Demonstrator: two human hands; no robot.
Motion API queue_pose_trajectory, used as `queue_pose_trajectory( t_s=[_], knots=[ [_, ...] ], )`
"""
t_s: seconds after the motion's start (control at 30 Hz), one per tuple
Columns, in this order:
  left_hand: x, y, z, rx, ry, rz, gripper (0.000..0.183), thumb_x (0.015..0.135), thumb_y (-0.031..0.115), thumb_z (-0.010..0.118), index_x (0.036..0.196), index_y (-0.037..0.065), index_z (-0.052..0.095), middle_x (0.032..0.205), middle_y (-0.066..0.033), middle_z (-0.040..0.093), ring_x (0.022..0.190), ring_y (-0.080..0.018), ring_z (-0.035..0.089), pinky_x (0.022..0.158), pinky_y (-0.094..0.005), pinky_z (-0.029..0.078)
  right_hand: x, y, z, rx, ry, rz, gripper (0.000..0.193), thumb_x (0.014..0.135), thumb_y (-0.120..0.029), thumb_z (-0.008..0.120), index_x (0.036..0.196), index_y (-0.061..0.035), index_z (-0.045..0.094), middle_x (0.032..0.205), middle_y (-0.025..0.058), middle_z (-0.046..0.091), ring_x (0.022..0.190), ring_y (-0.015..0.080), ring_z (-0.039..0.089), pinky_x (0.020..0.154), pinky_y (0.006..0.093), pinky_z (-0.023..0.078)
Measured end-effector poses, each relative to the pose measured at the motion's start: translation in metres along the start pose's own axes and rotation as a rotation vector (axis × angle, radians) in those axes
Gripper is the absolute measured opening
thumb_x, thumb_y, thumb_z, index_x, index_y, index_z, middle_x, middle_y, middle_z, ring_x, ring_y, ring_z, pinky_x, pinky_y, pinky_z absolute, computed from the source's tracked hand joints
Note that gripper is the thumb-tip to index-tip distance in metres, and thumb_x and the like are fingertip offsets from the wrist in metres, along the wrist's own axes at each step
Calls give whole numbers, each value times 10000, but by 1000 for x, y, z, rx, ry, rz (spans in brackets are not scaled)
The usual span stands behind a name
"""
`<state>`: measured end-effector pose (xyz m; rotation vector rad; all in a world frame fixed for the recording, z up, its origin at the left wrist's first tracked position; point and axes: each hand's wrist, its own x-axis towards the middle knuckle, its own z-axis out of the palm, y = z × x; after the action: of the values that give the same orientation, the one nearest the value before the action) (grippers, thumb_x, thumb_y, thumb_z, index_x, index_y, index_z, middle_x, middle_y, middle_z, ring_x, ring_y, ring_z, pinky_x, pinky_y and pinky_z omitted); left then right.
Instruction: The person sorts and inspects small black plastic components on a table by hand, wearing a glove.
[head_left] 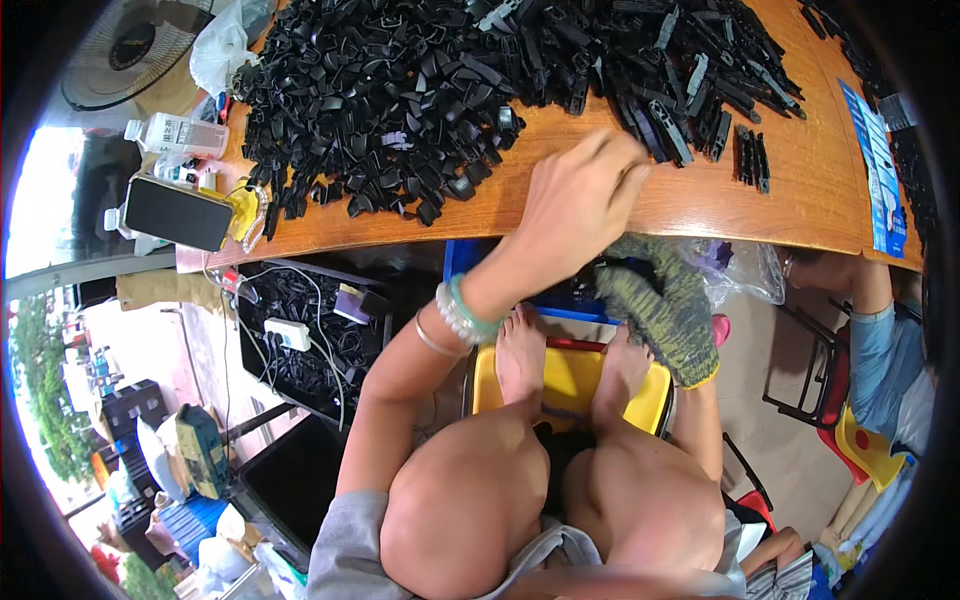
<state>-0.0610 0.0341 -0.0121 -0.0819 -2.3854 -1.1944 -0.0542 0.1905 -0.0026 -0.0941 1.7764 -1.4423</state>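
My bare left hand [585,190], with bracelets [462,315] at its wrist, is over the front edge of the wooden table [480,215]. Its fingers are curled inward and a little blurred; anything between them is hidden. Lower and to the right, my right hand [665,310] wears a grey-green knitted glove. The gloved fingers bend toward the left below the table edge, and what they hold cannot be made out. Under the hands is a blue bin [570,305] with dark parts in it. Small black plastic parts [380,110] lie heaped on the table, with longer black strips [690,70] at the right.
A phone [178,213] and a bottle [180,135] stand at the table's left. Below are a black tray of parts [315,375] and a power strip [288,334] with cables. A clear bag [750,270] hangs right of the glove. Another person's arm [870,300] is at far right.
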Motion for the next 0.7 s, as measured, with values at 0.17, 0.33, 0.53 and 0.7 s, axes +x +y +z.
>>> queue_pose_trajectory(
  t_s=[0.17, 0.33, 0.53, 0.7],
  knots=[
    [39, -20, 11, 510, -212, 399, 213, 716, 6, 563, 925, 29, 537, 906, -109, 483, 736, -272, 567, 555, -365, 452, 3, 12, 1, 87, 60, -231, 197, 854, -116, 586, 1026, -21, 604, 819, 39, 629, 629, 60, 546, 523, 189, 419],
    [16, -22, 5, 400, -165, 440, 241, 664, -7, 575, 903, 12, 548, 861, -116, 489, 759, -271, 558, 548, -348, 452, -3, -4, -18, 330, 218, -107, 215, 879, -139, 548, 1054, -25, 598, 824, 47, 634, 569, 65, 537, 471, 196, 401],
    [-51, 1, -4, 208, -113, 461, 207, 643, 50, 593, 843, 3, 569, 886, -115, 529, 806, -251, 557, 560, -297, 468, 22, 8, 0, 50, 287, -611, 298, 899, -184, 514, 1130, -2, 565, 866, 54, 656, 582, 52, 532, 475, 183, 423],
    [-17, -19, -35, 323, 242, 96, 65, 727, 26, 631, 785, 26, 600, 726, -90, 554, 606, -247, 553, 543, -310, 449, 20, 11, -10, 400, 105, -318, 303, 906, -166, 501, 1146, 14, 547, 903, 97, 636, 637, 103, 569, 502, 209, 450]
  ],
)
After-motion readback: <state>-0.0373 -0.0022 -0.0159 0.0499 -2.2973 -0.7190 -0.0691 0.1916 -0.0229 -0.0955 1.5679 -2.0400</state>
